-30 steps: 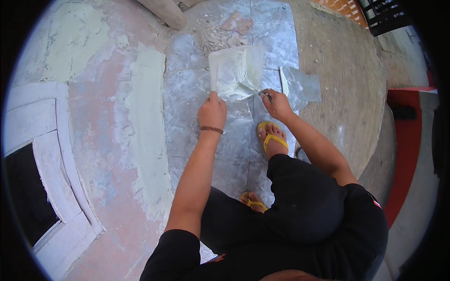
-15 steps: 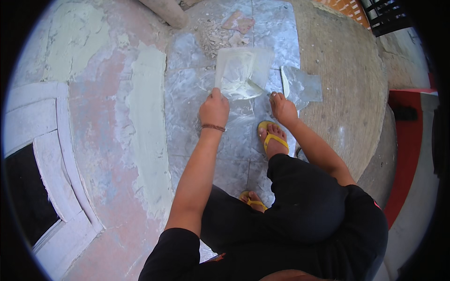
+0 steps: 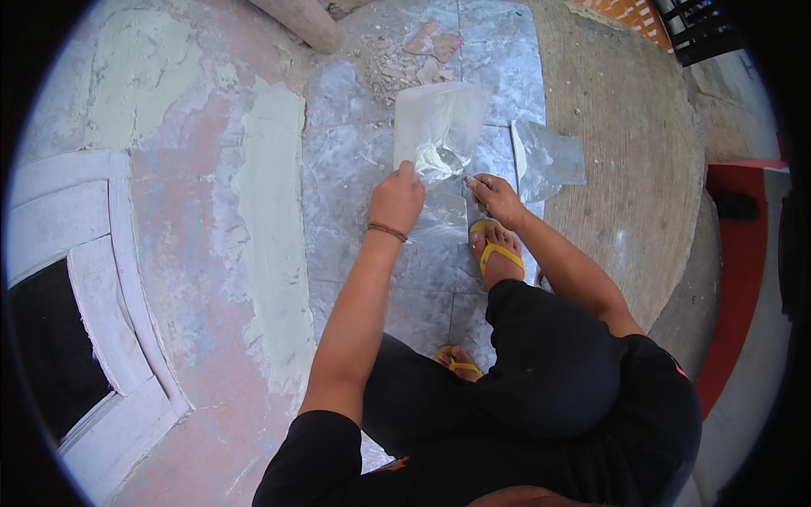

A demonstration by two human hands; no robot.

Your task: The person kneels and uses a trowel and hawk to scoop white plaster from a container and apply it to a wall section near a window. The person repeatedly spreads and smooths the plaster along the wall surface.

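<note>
My left hand [image 3: 397, 199] pinches the near left corner of a translucent plastic sheet [image 3: 416, 118]. A pile of pale, creamy putty [image 3: 434, 162] is smeared over the sheet's near half. My right hand [image 3: 497, 200] is closed on a small putty knife [image 3: 466, 176]. Its blade is at the near right edge of the putty, and most of its handle is hidden in my fingers. Right of the sheet lies another clear plastic piece [image 3: 568, 159], with a strip of putty [image 3: 520, 152] along its left edge.
Crumbled debris [image 3: 393, 74] and a flat broken shard [image 3: 433, 40] lie beyond the sheet on grey tiles [image 3: 338, 186]. At left stands a wall with pale putty patches [image 3: 270, 220] and a white frame [image 3: 122, 253]. My sandalled foot [image 3: 498, 252] is close to my right hand.
My right hand and the putty knife have moved left, closer to my left hand. The putty on the sheet is now gathered into a more heaped shape.
</note>
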